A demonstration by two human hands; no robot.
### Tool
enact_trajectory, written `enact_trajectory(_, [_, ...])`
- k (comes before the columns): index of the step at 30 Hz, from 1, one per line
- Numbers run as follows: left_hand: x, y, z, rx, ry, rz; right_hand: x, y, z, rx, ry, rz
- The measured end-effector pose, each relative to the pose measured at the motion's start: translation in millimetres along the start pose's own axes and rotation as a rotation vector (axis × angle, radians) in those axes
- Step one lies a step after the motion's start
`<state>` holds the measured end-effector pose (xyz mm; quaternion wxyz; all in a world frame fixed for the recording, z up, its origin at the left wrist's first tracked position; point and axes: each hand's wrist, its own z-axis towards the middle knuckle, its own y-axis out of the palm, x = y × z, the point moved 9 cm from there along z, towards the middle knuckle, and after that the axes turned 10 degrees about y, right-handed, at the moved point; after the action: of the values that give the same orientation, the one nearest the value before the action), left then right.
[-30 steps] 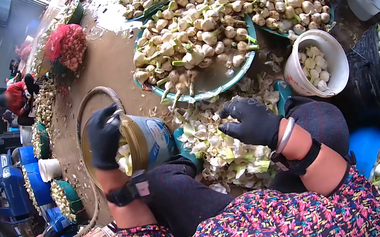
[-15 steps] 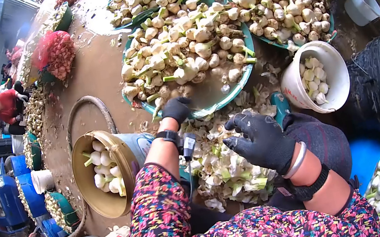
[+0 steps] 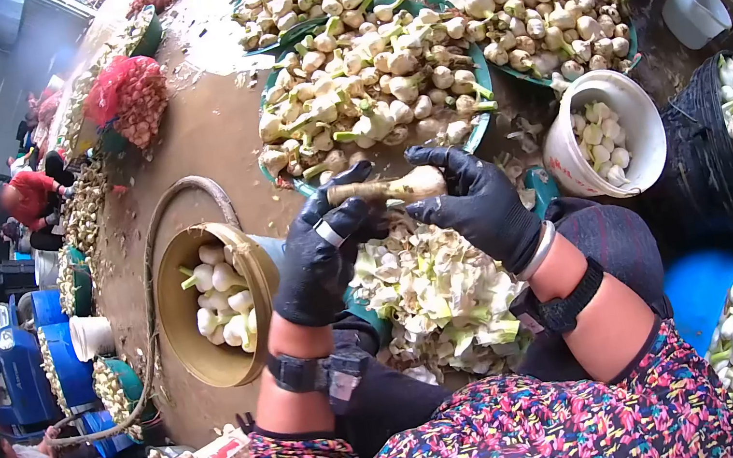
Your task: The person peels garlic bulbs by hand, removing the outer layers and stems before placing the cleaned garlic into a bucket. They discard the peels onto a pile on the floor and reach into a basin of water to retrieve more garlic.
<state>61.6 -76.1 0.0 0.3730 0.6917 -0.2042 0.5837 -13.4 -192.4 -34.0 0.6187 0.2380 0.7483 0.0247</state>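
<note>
- Since the earlier frame, the left hand [image 3: 316, 248] has been drawn back from the rim of the garlic tub and brought up to the right hand [image 3: 485, 208]; a garlic bulb [image 3: 418, 183] is now seen between them.
- Nearest, the bulb's long, soiled stem is grasped by the black-gloved left hand, and its rounded end is pointed toward the right hand.
- The right thumb and fingers are curved around that end; whether they are pressed against it cannot be told.
- The step in hand is judged to be the two-handed handling of one bulb above the peelings. For any next move, a steady stem and careful finger placement would be called for.
- Just below the hands, a heap of pale and green peelings [image 3: 441, 289] is spread between the knees.
- To the left, whitish bulbs are held in a gold-coloured bucket [image 3: 185, 354]; to the right, pale cloves or small bulbs are held in a white bucket [image 3: 562, 157], with a black container [image 3: 692, 172] beside it.
- Beyond the hands, unpeeled-looking bulbs are heaped in a green-rimmed tub [image 3: 485, 76].
- Farther off, a red mesh sack [image 3: 129, 94] and a person in red [image 3: 34, 192] are seen.
</note>
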Motion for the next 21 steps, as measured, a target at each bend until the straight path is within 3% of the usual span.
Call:
enact_trajectory(2, [-10.3, -0.5, -5.6, 0.069, 0.020, -0.166, 1.6, 7.8, -2.1, -0.046, 0.046, 0.195])
enact_trajectory(3, [-12.7, -2.2, -3.8, 0.068, 0.045, 0.045, 4.8, 10.4, -1.6, -0.050, 0.045, 0.191])
enact_trajectory(7, [-7.7, -4.1, -5.4, 0.081, 0.218, 0.249, 9.7, 17.3, -2.2, -0.113, -0.075, 0.269])
enact_trajectory(9, [-7.9, -5.5, -2.6, 0.085, 0.241, 0.306, -37.0, 19.8, -27.2, 0.148, -0.680, -0.702])
enact_trajectory(11, [1.7, 1.3, 0.2, 0.058, 0.335, 0.420, -33.5, 17.3, -24.4, 0.143, -0.633, -0.630])
enact_trajectory(13, [-5.1, -2.1, 3.4, 0.113, 0.327, 0.345, -16.7, 6.0, -15.1, 0.122, -0.413, -0.335])
enact_trajectory(14, [-8.0, -1.8, 3.0, 0.080, 0.285, 0.387, -16.5, 6.5, -16.6, 0.127, -0.410, -0.334])
enact_trajectory(15, [-10.6, -2.3, 2.6, 0.047, 0.244, 0.430, -4.2, 3.7, -11.2, 0.056, -0.224, -0.040])
enact_trajectory(16, [10.9, 19.9, -4.2, -0.133, 0.642, 1.067, 9.1, 4.9, -8.3, -0.015, -0.038, 0.253])
enact_trajectory(17, [8.4, 21.0, -4.2, -0.136, 0.644, 1.065, 5.4, 2.1, -9.2, -0.012, -0.040, 0.253])
enact_trajectory(19, [-11.8, -4.1, 1.5, 0.090, 0.280, 0.354, 10.2, -4.5, -8.8, 0.019, 0.080, 0.298])
enact_trajectory(21, [-7.7, -7.7, -1.9, 0.165, 0.218, 0.269, 7.1, -5.1, -11.6, 0.046, 0.062, 0.244])
